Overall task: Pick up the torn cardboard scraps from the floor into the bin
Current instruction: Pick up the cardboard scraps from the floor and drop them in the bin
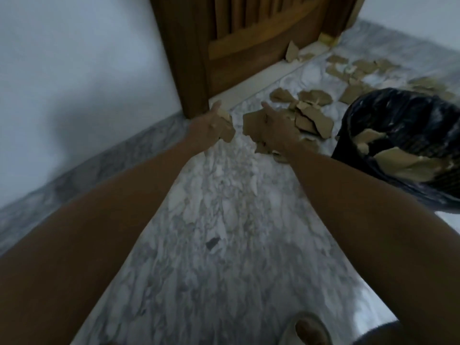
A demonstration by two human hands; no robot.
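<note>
Both the left hand (210, 123) and right hand (276, 131) have fingers curled round loose cardboard scraps (312, 120), so pieces could slip out before reaching the bin (353, 135) at three o'clock.

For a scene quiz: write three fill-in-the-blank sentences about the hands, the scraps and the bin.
1. Each hand, left hand and right hand, holds cardboard ____.
2. The bin is lined with a ____ bag.
3. Loose scraps on the floor lie before a wooden ____.
Missing words: scraps; black; door
</note>
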